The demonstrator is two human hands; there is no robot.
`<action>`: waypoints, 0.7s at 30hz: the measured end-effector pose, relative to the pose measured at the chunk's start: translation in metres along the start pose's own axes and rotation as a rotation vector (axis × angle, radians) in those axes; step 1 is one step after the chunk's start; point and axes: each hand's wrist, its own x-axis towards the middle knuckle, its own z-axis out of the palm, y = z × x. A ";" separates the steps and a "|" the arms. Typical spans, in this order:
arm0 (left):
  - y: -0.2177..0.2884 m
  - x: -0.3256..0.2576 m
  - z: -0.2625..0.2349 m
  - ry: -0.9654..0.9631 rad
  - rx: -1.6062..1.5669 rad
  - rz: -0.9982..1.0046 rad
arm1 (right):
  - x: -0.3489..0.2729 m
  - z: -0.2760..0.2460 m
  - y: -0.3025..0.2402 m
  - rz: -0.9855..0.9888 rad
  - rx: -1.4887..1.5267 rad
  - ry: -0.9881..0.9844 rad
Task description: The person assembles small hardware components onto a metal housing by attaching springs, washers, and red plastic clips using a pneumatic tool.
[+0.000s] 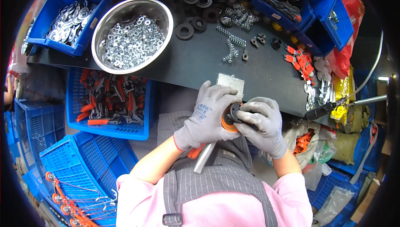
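Both my hands wear grey knitted gloves and meet at the table's near edge. My left hand [210, 112] is closed round an orange-rimmed round part [227, 125], its fingers resting along the top. From the other side, my right hand [262, 122] pinches a black round disc [234, 113] against that part. Just beyond my left fingers is a silver metal block [231, 84] at the table edge. Below my left hand a flat grey metal bar [204, 158] sticks out beside an orange piece [196, 151]; whether they join the round part is hidden.
A steel bowl [166, 45] of nuts stands on the dark table [187, 66], beside a blue bin [41, 40] of washers. Springs [231, 39], black rings [184, 31] and red clips [300, 60] lie beyond. A blue basket [109, 133] holds orange-handled tools, left.
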 end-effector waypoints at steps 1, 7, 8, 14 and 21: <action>-0.001 -0.001 0.000 -0.017 0.006 -0.007 | 0.000 0.001 -0.001 0.003 0.002 -0.004; -0.004 -0.001 -0.004 -0.072 0.007 -0.044 | 0.007 0.002 -0.005 -0.016 0.038 -0.094; -0.004 -0.001 -0.003 -0.068 0.003 -0.057 | 0.006 0.003 -0.003 -0.014 0.039 -0.096; -0.004 -0.001 0.003 -0.020 0.003 -0.074 | 0.006 0.007 0.006 -0.070 -0.074 -0.146; 0.009 0.015 0.010 -0.035 0.019 -0.027 | -0.032 0.006 0.014 -0.078 -0.102 -0.049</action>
